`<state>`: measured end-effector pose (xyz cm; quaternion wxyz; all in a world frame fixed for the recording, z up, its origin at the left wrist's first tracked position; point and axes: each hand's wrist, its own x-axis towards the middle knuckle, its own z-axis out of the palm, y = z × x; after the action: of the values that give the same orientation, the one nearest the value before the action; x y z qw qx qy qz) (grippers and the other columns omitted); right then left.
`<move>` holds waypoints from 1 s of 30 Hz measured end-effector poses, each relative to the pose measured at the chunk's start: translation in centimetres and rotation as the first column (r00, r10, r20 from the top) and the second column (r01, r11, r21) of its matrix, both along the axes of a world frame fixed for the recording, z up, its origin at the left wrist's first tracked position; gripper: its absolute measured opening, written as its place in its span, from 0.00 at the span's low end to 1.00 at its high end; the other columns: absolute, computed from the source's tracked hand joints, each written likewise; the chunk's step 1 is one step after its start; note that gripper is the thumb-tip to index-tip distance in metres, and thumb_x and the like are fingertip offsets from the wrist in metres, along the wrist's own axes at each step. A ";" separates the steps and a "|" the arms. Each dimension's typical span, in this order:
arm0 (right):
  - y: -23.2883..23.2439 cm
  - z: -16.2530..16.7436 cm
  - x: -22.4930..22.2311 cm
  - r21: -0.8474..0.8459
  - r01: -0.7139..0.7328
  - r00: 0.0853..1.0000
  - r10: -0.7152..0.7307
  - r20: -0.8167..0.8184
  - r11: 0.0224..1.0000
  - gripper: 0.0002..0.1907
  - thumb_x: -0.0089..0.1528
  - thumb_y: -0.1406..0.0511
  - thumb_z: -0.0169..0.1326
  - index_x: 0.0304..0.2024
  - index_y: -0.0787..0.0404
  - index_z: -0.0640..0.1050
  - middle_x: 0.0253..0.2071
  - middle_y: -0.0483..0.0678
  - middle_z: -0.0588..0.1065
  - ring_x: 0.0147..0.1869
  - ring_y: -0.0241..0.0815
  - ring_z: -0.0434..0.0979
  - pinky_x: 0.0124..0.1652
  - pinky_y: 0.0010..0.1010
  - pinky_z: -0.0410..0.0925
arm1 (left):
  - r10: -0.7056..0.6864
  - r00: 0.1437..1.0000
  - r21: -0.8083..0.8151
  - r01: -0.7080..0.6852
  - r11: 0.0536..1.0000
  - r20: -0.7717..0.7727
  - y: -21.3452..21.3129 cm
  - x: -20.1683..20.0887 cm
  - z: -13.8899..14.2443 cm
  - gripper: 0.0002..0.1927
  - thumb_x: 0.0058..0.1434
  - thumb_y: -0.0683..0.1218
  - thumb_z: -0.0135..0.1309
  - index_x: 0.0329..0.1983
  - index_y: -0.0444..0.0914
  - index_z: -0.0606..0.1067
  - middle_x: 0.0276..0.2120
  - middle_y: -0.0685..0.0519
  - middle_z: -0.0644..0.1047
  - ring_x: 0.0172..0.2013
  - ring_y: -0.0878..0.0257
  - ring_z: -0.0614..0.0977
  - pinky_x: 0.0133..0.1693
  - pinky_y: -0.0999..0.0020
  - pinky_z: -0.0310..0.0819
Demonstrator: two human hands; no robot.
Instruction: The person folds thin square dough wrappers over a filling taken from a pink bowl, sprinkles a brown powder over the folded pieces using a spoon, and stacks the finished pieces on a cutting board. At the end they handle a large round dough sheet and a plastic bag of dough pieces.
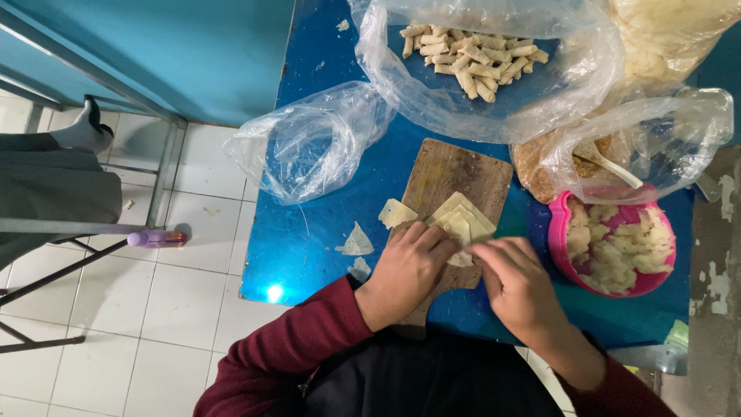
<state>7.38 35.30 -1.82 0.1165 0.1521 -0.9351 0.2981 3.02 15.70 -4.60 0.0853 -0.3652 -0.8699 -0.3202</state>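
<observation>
Blue covers the glossy table top (324, 232), which stands on a floor of white tiles (177, 309) beside a teal wall (193, 46). A metal frame (154, 208) stands to the left of the table, with a small purple bottle (157, 239) on its rail.

On a wooden board (455, 174) near the table's front edge lies a stack of pale square wrappers (463, 220). The left hand (405, 270) lies on the board, fingers curled over the near edge of the wrappers. The right hand (517, 282) meets it there, fingertips pinched together on the same wrapper edge. Loose wrapper scraps (356, 242) lie on the table just left of the board.

A pink bowl (557, 232) at the right holds pale filling lumps. Behind it, a clear bag (656, 135) holds brown crumbs and a white spoon (610, 164). At the back, an open plastic bag (571, 85) holds finished rolls (471, 58). An empty clear bag (309, 143) sits left of the board.
</observation>
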 end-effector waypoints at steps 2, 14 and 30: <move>0.6 0.7 -0.3 0.163 -0.069 0.997 0.074 -0.027 0.984 0.14 0.55 0.70 0.59 0.44 0.60 0.83 0.38 0.47 0.78 0.46 0.50 0.75 0.43 0.40 0.66 | -0.020 0.999 -0.017 0.021 1.000 0.027 -0.2 -0.2 0.0 0.16 0.55 0.42 0.58 0.48 0.39 0.78 0.43 0.53 0.75 0.46 0.55 0.76 0.52 0.58 0.71; 0.7 0.0 -1.9 0.107 -0.050 0.997 0.044 0.061 0.993 0.09 0.60 0.68 0.58 0.43 0.60 0.81 0.39 0.45 0.77 0.46 0.48 0.73 0.47 0.37 0.65 | -0.040 0.996 -0.044 0.044 0.998 0.083 -0.1 -0.7 0.6 0.13 0.59 0.46 0.58 0.45 0.36 0.75 0.41 0.48 0.74 0.45 0.51 0.76 0.46 0.56 0.71; 1.5 -0.8 -3.9 -0.028 -0.031 0.970 0.037 0.242 0.999 0.05 0.54 0.69 0.64 0.32 0.59 0.81 0.33 0.46 0.78 0.39 0.49 0.73 0.43 0.37 0.66 | -0.018 0.962 0.083 -0.005 0.997 0.273 0.8 -2.9 0.0 0.05 0.56 0.42 0.59 0.33 0.38 0.74 0.33 0.48 0.77 0.40 0.48 0.80 0.44 0.55 0.74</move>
<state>3.45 36.78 -2.60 -0.0017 0.1293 -0.9359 0.3277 0.13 16.53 -4.57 -0.0216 -0.3165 -0.8582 -0.4035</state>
